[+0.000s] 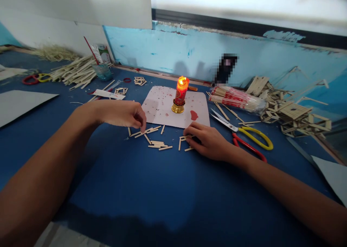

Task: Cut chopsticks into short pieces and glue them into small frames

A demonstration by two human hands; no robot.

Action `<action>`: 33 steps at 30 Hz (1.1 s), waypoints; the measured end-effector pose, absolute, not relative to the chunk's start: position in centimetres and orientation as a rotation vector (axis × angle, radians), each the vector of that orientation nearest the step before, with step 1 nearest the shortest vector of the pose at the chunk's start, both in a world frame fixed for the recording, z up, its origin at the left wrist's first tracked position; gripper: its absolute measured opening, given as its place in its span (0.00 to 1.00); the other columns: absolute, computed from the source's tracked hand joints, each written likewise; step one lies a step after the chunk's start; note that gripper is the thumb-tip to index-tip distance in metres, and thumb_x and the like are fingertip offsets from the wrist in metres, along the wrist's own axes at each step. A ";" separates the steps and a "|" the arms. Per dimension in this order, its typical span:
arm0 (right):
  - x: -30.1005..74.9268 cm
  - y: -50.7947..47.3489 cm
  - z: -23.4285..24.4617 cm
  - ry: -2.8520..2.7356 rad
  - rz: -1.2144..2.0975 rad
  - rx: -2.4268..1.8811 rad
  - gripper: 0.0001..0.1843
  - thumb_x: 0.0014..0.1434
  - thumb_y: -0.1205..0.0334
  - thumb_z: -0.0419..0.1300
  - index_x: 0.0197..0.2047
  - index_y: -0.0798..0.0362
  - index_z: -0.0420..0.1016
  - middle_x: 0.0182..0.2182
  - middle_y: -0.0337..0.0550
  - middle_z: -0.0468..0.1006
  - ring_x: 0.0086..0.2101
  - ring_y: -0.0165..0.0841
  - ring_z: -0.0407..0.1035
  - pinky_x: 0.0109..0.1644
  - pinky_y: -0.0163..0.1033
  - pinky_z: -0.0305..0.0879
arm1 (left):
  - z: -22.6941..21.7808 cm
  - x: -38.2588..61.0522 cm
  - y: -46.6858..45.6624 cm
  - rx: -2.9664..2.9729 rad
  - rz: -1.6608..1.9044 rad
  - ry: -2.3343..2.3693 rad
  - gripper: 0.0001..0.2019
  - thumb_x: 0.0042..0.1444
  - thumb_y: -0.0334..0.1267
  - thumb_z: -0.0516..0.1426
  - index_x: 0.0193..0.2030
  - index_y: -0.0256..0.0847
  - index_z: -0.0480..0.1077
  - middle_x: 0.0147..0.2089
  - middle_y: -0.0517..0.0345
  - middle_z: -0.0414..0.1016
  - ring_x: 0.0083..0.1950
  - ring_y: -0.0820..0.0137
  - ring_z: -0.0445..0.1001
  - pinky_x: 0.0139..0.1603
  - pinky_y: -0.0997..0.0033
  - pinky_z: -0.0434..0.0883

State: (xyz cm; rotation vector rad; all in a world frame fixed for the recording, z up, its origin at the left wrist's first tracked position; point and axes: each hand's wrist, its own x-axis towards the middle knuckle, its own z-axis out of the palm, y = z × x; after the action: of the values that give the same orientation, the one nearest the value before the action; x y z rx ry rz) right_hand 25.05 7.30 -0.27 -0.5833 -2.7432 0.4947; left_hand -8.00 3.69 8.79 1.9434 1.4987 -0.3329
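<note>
My left hand (124, 114) is bent at the wrist with its fingers curled, the fingertips down on a short wooden stick (151, 130) at the left of a loose group. Several more short sticks (157, 144) lie on the blue table between my hands. Resting on the table to the right, my right hand (204, 138) has thumb and fingers closed around a short stick (184, 137); part of it is hidden under the fingers. Just beyond both hands, a lit red candle (181, 91) stands in a gold holder (178, 108) on a wax-spotted white board (159, 109).
Scissors with yellow and red handles (234, 127) lie open by my right forearm. Behind them are bundled sticks in plastic (235, 98) and stick-built frames (295, 113). At the back left are a stick pile (76, 71), a glass jar (103, 72) and another pair of scissors (36, 78).
</note>
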 end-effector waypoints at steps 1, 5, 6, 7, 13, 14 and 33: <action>25.0 7.3 -0.3 -2.745 0.494 -0.582 0.06 0.71 0.63 0.55 0.48 0.51 0.72 0.46 0.47 0.76 0.39 0.34 0.71 0.42 0.39 0.65 | 8.9 -7.9 3.7 1.958 -0.311 1.498 0.13 0.57 0.35 0.58 0.45 0.45 0.82 0.37 0.59 0.84 0.36 0.67 0.79 0.35 0.75 0.69; 24.9 7.3 -0.2 -2.750 0.492 -0.589 0.07 0.72 0.61 0.55 0.50 0.51 0.72 0.46 0.47 0.76 0.39 0.34 0.72 0.43 0.39 0.66 | 9.0 -7.2 3.6 1.958 -0.328 1.482 0.10 0.55 0.34 0.59 0.42 0.43 0.81 0.36 0.58 0.83 0.36 0.67 0.79 0.36 0.74 0.69; 24.9 7.3 -0.1 -2.753 0.495 -0.589 0.08 0.73 0.59 0.55 0.50 0.51 0.72 0.46 0.47 0.76 0.39 0.35 0.72 0.44 0.40 0.66 | 9.0 -7.1 3.5 1.953 -0.341 1.469 0.10 0.55 0.34 0.59 0.42 0.43 0.81 0.36 0.58 0.83 0.36 0.67 0.79 0.36 0.74 0.69; 24.9 7.2 0.0 -2.756 0.499 -0.588 0.09 0.74 0.58 0.54 0.50 0.51 0.72 0.46 0.47 0.76 0.40 0.35 0.72 0.44 0.40 0.66 | 8.9 -6.9 3.4 1.953 -0.348 1.456 0.11 0.54 0.33 0.60 0.42 0.43 0.81 0.37 0.58 0.83 0.36 0.67 0.79 0.36 0.74 0.69; 25.1 7.1 0.8 -2.838 0.554 -0.520 0.28 0.65 0.40 0.63 0.58 0.51 0.72 0.51 0.50 0.74 0.45 0.41 0.73 0.47 0.45 0.70 | 8.3 -5.8 3.0 2.074 -0.312 1.416 0.12 0.50 0.34 0.65 0.42 0.45 0.80 0.43 0.55 0.80 0.46 0.62 0.76 0.42 0.71 0.67; 25.2 7.2 0.9 -2.857 0.564 -0.509 0.30 0.64 0.39 0.64 0.60 0.50 0.71 0.52 0.51 0.74 0.46 0.42 0.73 0.48 0.46 0.70 | 8.2 -5.6 3.0 2.085 -0.305 1.403 0.11 0.50 0.33 0.64 0.42 0.45 0.80 0.42 0.55 0.80 0.45 0.62 0.76 0.42 0.71 0.67; 25.1 7.0 1.0 -2.762 0.806 -0.432 0.14 0.73 0.61 0.56 0.59 0.49 0.75 0.50 0.49 0.76 0.46 0.36 0.75 0.53 0.44 0.73 | 8.1 -3.4 2.4 2.177 -0.151 1.300 0.09 0.59 0.34 0.60 0.44 0.48 0.80 0.41 0.61 0.82 0.38 0.70 0.78 0.38 0.74 0.69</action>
State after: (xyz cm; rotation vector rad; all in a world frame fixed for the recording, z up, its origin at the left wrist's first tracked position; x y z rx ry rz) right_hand 25.07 7.01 0.96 -0.4315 -2.7622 0.8058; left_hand -3.38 2.36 8.06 2.1773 1.2997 -0.1509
